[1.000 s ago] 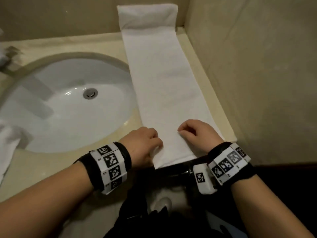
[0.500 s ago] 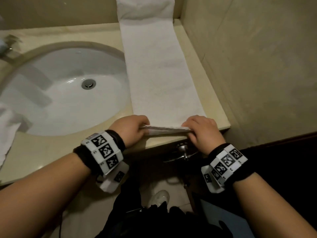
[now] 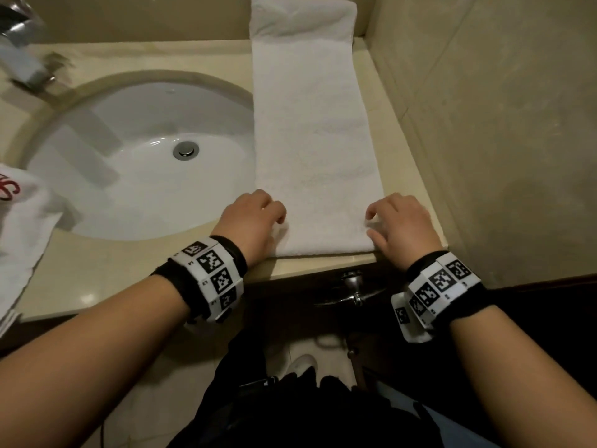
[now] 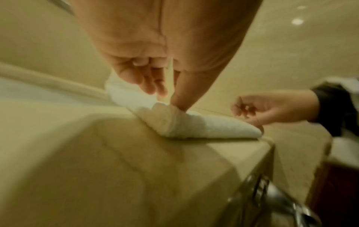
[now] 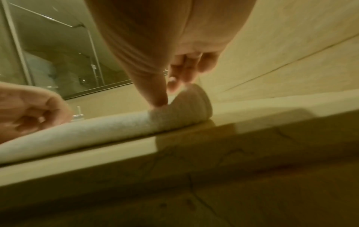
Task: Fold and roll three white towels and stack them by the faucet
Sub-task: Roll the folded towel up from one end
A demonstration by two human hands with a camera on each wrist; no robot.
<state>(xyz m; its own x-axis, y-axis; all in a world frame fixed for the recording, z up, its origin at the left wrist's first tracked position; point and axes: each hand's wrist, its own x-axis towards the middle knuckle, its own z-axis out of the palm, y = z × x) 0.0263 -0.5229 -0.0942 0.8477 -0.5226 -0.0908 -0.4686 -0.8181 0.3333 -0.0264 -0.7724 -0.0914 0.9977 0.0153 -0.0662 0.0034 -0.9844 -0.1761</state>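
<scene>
Both my hands, left hand [image 3: 252, 221] and right hand [image 3: 403, 224], pinch the towel [image 3: 316, 140] roll's ends on the beige counter [image 3: 135, 273]; only my right wrist view shows a glass door [image 5: 58, 61] beyond.

Towel [image 3: 318, 150] near end now rolled over, hands [image 3: 255, 221] atop.

Dim warm yellowish light, soft shadows, both wrist views blurred, wide-angle bending at edges

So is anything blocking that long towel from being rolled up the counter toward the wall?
Nothing visible does. The left hand and right hand sit at the near corners of the long towel, where a small roll has begun. Ahead of it lies only the towel's own flat strip on the counter, its far end bunched against the back wall.
</scene>
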